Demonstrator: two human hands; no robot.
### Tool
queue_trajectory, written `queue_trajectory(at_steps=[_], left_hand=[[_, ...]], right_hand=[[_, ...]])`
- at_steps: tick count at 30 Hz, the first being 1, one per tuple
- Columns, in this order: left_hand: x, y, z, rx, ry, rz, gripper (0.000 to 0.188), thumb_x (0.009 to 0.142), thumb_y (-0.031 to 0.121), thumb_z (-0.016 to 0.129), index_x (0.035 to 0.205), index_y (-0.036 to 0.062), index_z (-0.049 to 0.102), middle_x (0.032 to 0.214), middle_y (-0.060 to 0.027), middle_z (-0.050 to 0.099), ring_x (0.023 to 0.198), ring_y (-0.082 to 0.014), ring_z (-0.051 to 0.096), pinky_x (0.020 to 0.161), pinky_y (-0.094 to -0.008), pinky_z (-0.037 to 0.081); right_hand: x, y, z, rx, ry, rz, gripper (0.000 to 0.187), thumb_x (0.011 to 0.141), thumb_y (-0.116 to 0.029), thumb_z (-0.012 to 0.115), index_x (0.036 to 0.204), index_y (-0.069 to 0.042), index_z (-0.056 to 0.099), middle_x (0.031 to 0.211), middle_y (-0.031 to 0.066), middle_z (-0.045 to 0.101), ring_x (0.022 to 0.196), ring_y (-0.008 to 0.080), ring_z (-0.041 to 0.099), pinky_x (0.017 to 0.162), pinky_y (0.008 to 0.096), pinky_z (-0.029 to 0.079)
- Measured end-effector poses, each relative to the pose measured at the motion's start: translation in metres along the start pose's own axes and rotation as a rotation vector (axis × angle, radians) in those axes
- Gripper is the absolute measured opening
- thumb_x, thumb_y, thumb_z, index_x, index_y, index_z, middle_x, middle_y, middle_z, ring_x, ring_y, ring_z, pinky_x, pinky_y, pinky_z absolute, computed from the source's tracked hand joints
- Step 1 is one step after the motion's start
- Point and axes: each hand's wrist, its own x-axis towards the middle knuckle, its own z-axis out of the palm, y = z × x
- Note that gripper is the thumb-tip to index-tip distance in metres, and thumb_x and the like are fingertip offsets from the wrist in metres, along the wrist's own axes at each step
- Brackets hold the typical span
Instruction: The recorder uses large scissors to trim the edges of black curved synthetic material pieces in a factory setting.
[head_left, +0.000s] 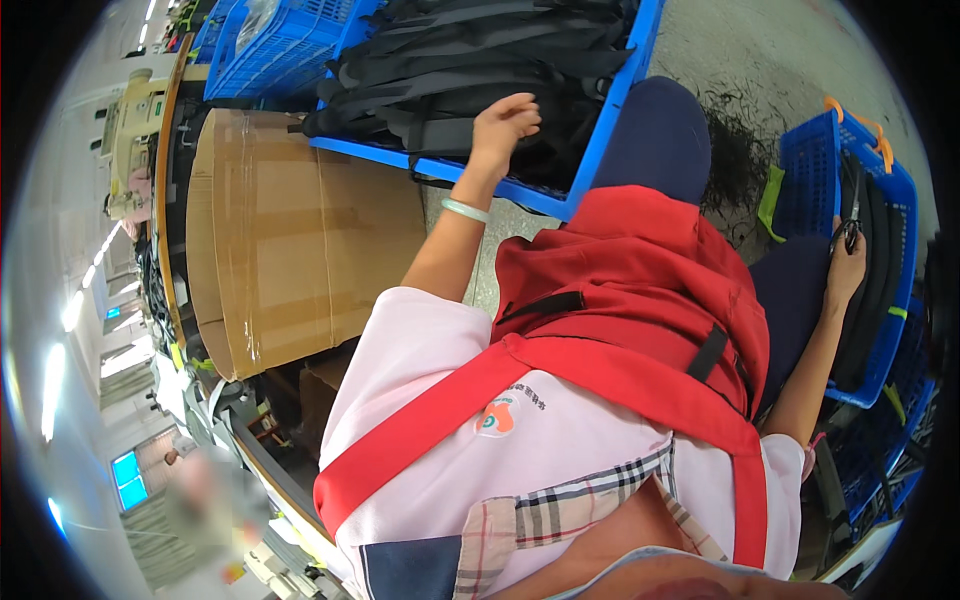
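My left hand (505, 120) reaches into a large blue crate (600, 130) filled with black fabric pieces and straps (470, 60). Its curled fingers rest on the black fabric; a grip on any piece is not visible. A pale green bangle (465, 210) circles that wrist. My right hand (847, 265) is out to the right beside a smaller blue basket (900, 200) of black pieces, and it holds small scissors (852, 215) with the blades pointing up. A red apron (620, 300) over a pink shirt covers my lap between the two arms.
A big brown cardboard box (300, 240) stands left of the crate. Another blue crate (270, 40) sits at the top left, next to a cream sewing machine (130, 130). Black thread scraps (740, 150) lie on the grey floor. A green strip (770, 200) hangs by the basket.
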Motion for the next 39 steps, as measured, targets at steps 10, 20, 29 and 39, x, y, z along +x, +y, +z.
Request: queue_trajectory(at_steps=[10,20,29,39], left_hand=[[0.096,-0.001,-0.043,-0.298,0.284,-0.172,0.027,0.096,0.017,0.052,0.091,-0.0083,0.057,0.078,-0.0157,0.061,0.072,-0.0302,0.068,0.058,-0.0359,0.059],[-0.082,0.08,0.065,-0.271,-0.299,0.19,0.033,0.096,0.013,0.054,0.067,-0.0009,0.06,0.063,-0.0103,0.062,0.062,-0.0202,0.065,0.064,-0.0304,0.052],[-0.109,0.035,0.133,-0.385,-0.625,-0.03,0.023,0.095,0.018,0.059,0.079,0.0016,0.059,0.08,-0.0097,0.067,0.075,-0.0163,0.065,0.072,-0.0283,0.052],[-0.082,0.045,0.166,-0.668,-0.644,-0.121,0.017,0.084,-0.001,0.068,0.1,0.0061,0.066,0.098,-0.0059,0.068,0.09,-0.0164,0.066,0.083,-0.0323,0.054]], right_hand=[[-0.013,-0.026,0.026,0.082,-0.218,-0.13,0.029,0.089,-0.013,0.066,0.111,0.005,0.058,0.093,0.0044,0.062,0.086,0.0094,0.057,0.08,0.023,0.044],[-0.082,-0.136,0.019,0.771,-0.722,0.038,0.028,0.095,-0.028,0.058,0.107,-0.003,0.057,0.091,0.0052,0.063,0.071,0.0083,0.055,0.065,0.0229,0.045],[-0.135,-0.185,0.016,1.446,-1.351,0.349,0.027,0.092,-0.034,0.064,0.09,-0.009,0.055,0.073,-0.001,0.052,0.058,0.0065,0.047,0.05,0.0196,0.036],[-0.134,-0.166,0.0,1.103,-0.95,0.154,0.022,0.092,-0.026,0.064,0.096,-0.005,0.057,0.081,0.0028,0.06,0.064,0.0093,0.052,0.058,0.0213,0.043]])
